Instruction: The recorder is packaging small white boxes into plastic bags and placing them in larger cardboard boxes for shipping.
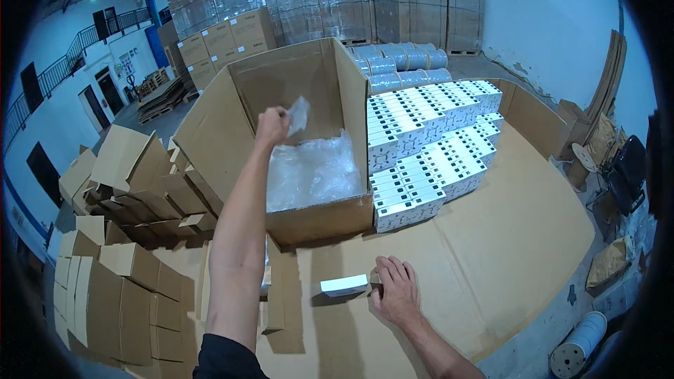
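Observation:
My left hand (pixel 273 126) is raised inside a large open carton (pixel 302 221), pinching a clear plastic bag (pixel 299 115). More clear plastic bags (pixel 316 172) lie heaped in that carton below it. Low on the cardboard-covered surface, my right hand (pixel 397 291) is at the right end of a small white box (pixel 344 285). Its thumb and fingers curve around that end, partly hiding it. To the right of the carton stand stacked rows of white boxes (pixel 428 168) with dark square marks.
Folded brown cartons (pixel 126 288) crowd the left side. Wire-like spools (pixel 400 63) and wrapped pallets (pixel 337 0) stand at the back. A cardboard wall (pixel 530 116) edges the surface at far right; a black chair (pixel 625 175) and a spool (pixel 579 344) sit beyond.

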Tool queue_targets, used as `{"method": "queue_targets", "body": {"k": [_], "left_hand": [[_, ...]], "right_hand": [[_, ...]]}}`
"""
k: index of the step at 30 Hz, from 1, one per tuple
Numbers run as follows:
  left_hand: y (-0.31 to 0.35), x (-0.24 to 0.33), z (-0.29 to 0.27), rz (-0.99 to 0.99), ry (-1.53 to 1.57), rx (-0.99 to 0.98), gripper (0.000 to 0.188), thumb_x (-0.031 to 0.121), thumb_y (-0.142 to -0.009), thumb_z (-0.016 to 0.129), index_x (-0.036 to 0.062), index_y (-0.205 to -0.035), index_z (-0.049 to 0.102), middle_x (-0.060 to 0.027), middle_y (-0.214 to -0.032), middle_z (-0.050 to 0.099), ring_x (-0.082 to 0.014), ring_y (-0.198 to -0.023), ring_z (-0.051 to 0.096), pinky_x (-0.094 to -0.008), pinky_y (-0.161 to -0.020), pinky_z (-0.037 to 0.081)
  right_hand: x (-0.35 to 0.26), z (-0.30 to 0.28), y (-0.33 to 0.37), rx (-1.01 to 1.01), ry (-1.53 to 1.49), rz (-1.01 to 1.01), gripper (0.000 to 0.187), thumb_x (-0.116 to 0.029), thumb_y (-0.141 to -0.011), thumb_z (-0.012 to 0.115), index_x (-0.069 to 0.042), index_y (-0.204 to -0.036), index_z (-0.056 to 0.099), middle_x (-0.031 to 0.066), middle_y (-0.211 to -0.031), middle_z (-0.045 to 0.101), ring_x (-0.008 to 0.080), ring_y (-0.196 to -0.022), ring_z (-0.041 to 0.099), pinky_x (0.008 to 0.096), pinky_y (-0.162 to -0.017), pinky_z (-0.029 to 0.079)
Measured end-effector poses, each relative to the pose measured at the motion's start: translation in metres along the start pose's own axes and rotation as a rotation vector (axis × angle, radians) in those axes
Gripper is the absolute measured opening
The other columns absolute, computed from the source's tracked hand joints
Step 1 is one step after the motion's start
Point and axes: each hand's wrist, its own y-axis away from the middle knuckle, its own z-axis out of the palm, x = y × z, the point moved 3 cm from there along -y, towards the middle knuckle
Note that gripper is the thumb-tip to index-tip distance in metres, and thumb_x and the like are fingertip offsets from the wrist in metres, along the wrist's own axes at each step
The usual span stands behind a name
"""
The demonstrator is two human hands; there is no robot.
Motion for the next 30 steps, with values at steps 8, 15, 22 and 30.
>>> {"method": "queue_targets", "body": {"k": [8,15,22,30], "left_hand": [[0.063,0.091,-0.109,-0.142,0.796,0.149,0.015,0.009,-0.096,0.064,0.0001,-0.107,0.070,-0.0037,-0.094,0.072,-0.0104,-0.084,0.066,-0.0276,-0.074,0.053],[0.278,0.168,-0.101,-0.270,1.121,0.125,0.017,0.011,-0.100,0.062,0.0017,-0.115,0.064,-0.0020,-0.102,0.069,-0.0085,-0.090,0.062,-0.0260,-0.073,0.050],[0.475,0.166,-0.044,-0.675,1.181,0.031,0.016,0.009,-0.104,0.056,0.0009,-0.118,0.058,-0.0020,-0.099,0.067,-0.0065,-0.085,0.060,-0.0245,-0.071,0.048],[0.494,0.172,-0.030,-0.559,0.751,0.070,0.023,0.018,-0.107,0.053,-0.0018,-0.102,0.063,-0.0075,-0.087,0.067,-0.0125,-0.079,0.059,-0.0307,-0.072,0.049]], "right_hand": [[0.006,0.012,0.002,0.073,-0.064,-0.053,0.049,-0.015,-0.078,0.067,-0.002,-0.124,0.057,0.0133,-0.140,0.054,0.0323,-0.138,0.043,0.0495,-0.118,0.030],[0.024,0.009,0.025,0.110,-0.663,0.254,0.039,-0.006,-0.082,0.066,0.000,-0.120,0.060,0.0163,-0.118,0.068,0.0300,-0.114,0.065,0.0421,-0.096,0.052],[-0.030,-0.004,0.075,-0.119,-1.165,0.184,0.031,-0.013,-0.093,0.070,0.000,-0.119,0.062,0.0056,-0.107,0.069,0.0145,-0.098,0.064,0.0306,-0.090,0.052],[-0.060,0.018,0.090,-0.063,-1.078,0.222,0.018,-0.012,-0.096,0.069,-0.002,-0.111,0.066,0.0026,-0.092,0.068,0.0100,-0.081,0.062,0.0263,-0.074,0.051]]}}
